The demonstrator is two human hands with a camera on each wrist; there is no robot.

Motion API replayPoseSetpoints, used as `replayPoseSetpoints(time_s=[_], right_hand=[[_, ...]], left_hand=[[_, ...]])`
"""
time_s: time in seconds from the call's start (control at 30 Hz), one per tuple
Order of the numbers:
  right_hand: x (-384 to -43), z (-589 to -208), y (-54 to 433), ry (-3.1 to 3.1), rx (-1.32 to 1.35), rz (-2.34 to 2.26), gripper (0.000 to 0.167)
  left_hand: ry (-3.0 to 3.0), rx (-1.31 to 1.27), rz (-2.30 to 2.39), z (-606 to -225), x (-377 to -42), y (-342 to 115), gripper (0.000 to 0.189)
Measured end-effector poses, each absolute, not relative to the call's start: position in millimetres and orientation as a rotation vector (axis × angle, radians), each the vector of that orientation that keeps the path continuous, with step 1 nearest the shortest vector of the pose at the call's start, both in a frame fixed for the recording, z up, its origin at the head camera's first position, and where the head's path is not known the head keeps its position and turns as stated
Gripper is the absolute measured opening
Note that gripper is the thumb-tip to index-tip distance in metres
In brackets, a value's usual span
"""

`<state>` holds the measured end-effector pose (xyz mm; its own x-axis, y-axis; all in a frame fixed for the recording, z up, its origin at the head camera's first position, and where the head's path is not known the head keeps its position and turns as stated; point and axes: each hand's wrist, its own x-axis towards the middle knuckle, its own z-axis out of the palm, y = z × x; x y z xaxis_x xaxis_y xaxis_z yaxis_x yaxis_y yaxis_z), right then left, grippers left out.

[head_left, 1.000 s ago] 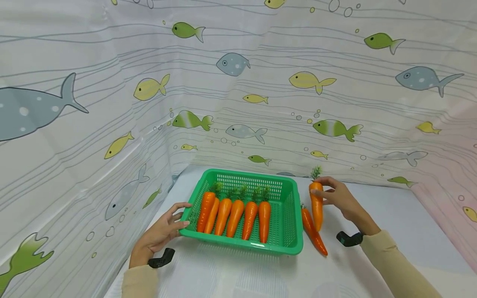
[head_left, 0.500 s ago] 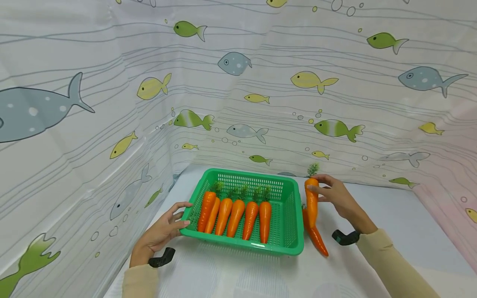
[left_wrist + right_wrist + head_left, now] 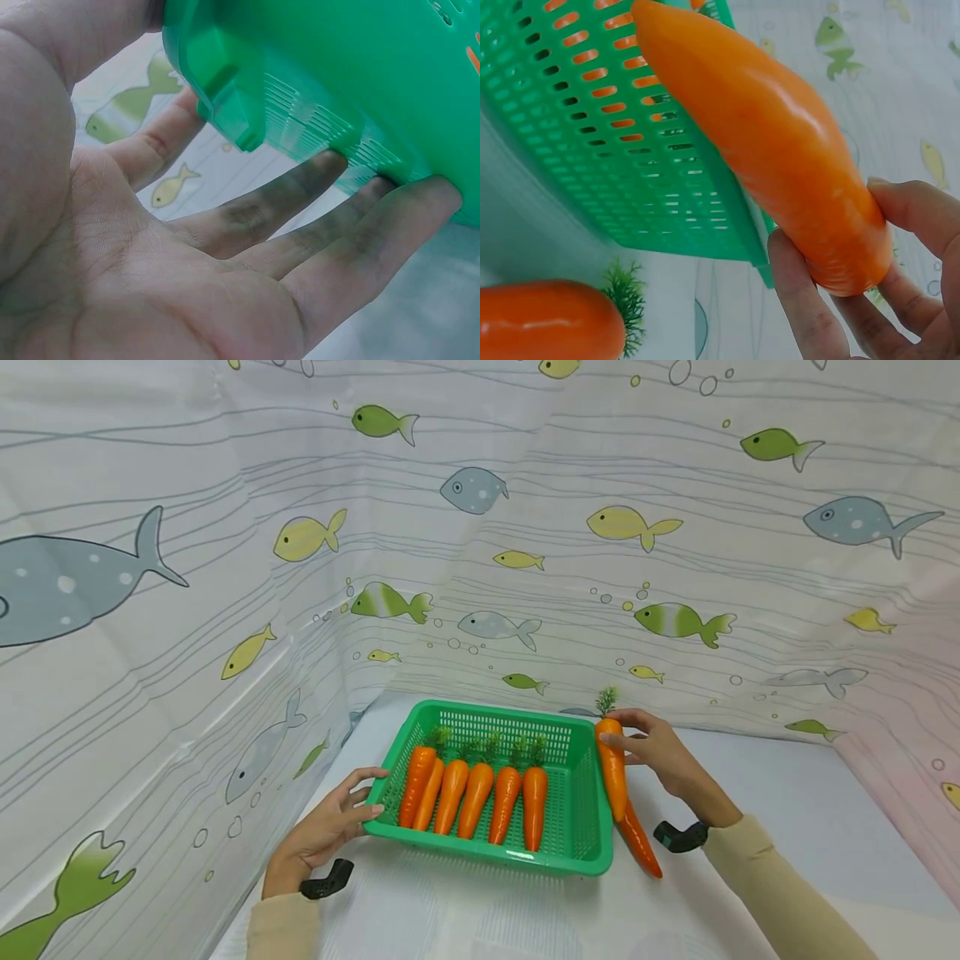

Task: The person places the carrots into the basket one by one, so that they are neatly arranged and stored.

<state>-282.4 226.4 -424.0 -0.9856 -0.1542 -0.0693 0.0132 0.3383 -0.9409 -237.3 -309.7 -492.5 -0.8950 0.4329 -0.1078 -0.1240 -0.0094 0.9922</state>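
Note:
At its left end, my left hand (image 3: 322, 831) grips the green plastic basket (image 3: 562, 862), thumb near the rim and fingertips against the slotted wall in the left wrist view. My right hand (image 3: 667, 760) pinches a toy carrot (image 3: 613, 777) near its leafy top, thumb on one side and fingers on the other. This carrot hangs tip down, overlapping the basket's right rim in the head view. Beneath it another carrot (image 3: 642, 850) lies on the table, its upper part hidden in the head view. Inside the basket several carrots (image 3: 534, 806) lie in a row, leaves toward the back.
A white cloth (image 3: 472, 902) covers the table under the basket. Behind and to the left rises a fish-print sheet (image 3: 555, 635), close to the basket's back. Bare basket floor (image 3: 557, 802) shows right of the row of carrots.
My right hand has moved left with the carrot, from over the table to the basket's right rim. My left hand and the basket stay in place.

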Motion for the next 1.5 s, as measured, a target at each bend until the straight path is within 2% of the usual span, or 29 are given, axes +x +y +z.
replayPoseSetpoints(time_s=[0.47,1.13,1.5], right_hand=[[-290.3,-415.5,207.6,2.393,-0.212,-1.823,0.061],[-295.9,-424.1,158.5,2.269,-0.222,-1.856,0.063],[-299.2,-426.0,131.1,2.242,-0.27,-1.862,0.057]], left_hand=[[1.886,0.289,1.965,-491.7,-236.5,-308.0,0.062],[1.865,0.319,1.969,-490.0,-236.1,-307.6,0.062],[1.876,0.32,1.97,-489.6,-235.7,-307.2,0.061]])
